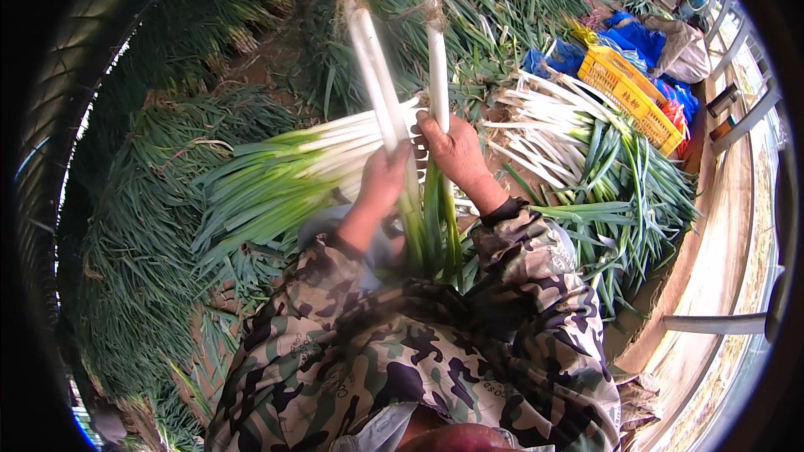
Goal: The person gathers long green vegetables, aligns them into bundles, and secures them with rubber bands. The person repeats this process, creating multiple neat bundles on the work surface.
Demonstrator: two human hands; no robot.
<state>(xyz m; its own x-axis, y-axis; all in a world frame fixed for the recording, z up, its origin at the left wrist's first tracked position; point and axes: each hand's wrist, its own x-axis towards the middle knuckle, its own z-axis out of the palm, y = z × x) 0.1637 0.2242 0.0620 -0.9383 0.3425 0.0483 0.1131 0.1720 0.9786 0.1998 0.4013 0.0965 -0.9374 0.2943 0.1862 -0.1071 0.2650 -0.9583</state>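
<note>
My left hand [380,177], slightly blurred, is closed around a pair of long green onions [370,69] with white shanks and roots at the top. My right hand [457,152] grips another white green onion stalk [438,69], held nearly upright beside the pair. The green leaves of the held stalks hang down toward my lap. Behind my hands and to the left lies a neat row of cleaned green onions [270,172], leaves pointing left. On the right is a looser heap of white-stemmed green onions [553,132].
Untrimmed green onions [144,245] are piled along the left, with more [502,6] at the back. A yellow plastic crate [628,98] stands at the right, near blue plastic sheeting [637,37] and a pale sack [681,50]. Metal pipes [716,324] and a ledge border the right side.
</note>
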